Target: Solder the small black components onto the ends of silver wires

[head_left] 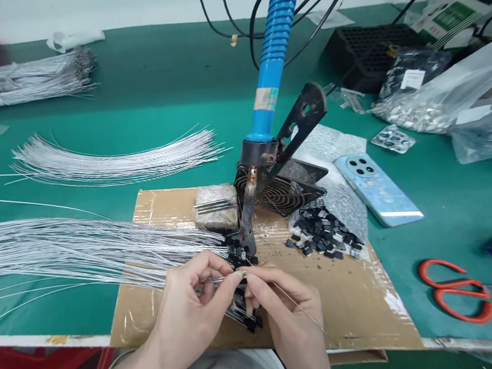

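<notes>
Just below the soldering iron's tip, my left hand (199, 297) and my right hand (287, 313) meet with their fingertips nearly touching. A white wire is pinched between my left thumb and forefinger; its end is hidden by the fingers. Through my right fingers passes a thin metallic wire (300, 307), its tail slanting down across the palm. Under and behind both hands lie many white wires (83, 244) with small black connectors (235, 254) on their ends. The blue-handled soldering iron (277, 49) is held in a black stand, tip downward.
A cardboard sheet (347, 308) covers the front of the green table. Loose black connector pieces (325, 232) are piled on its right, beside a blue phone (378, 187) and red-handled scissors (457, 292). A grimy block (216, 207) and a second wire bundle (119, 161) lie behind.
</notes>
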A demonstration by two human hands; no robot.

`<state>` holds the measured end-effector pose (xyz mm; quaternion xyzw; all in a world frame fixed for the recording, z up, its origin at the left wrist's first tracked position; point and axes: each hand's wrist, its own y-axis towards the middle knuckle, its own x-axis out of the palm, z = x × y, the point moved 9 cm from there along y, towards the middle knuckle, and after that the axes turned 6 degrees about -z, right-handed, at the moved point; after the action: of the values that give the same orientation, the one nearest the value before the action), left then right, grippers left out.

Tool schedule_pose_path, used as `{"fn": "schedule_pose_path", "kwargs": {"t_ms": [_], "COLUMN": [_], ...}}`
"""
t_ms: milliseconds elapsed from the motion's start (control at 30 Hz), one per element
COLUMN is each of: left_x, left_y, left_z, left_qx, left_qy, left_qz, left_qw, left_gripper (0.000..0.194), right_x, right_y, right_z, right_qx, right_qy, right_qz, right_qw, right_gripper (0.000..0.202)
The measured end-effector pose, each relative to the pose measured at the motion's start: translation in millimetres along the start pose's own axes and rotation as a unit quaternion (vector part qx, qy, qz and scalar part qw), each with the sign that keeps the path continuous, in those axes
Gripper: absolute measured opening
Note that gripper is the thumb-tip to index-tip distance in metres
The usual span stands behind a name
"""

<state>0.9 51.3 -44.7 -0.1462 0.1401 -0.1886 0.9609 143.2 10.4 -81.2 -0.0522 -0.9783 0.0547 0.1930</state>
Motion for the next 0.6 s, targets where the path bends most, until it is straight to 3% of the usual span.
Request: {"fn": "schedule_pose_path", "kwargs": {"t_ms": [367, 600], "left_x": [1.2, 0.6], "left_y": [-3.5, -4.0], "left_z": [0.8, 1.6], "left_qx": [-0.004, -0.009], "left_qy": [0.002, 0.026], "left_qz": [-0.011, -0.018], "left_qw": [1.0, 0.999], "left_gripper": [0.023, 0.022], "right_x": [1.3, -0.7], "right_y": [1.7, 4.9], "right_z": [3.5, 9.3], "right_qx": [0.032, 0.102], "right_qy": [0.03, 0.067], "right_qz": [-0.022, -0.046], "right_qw": [0.999, 0.991], "right_gripper": [0.008, 0.017]}}
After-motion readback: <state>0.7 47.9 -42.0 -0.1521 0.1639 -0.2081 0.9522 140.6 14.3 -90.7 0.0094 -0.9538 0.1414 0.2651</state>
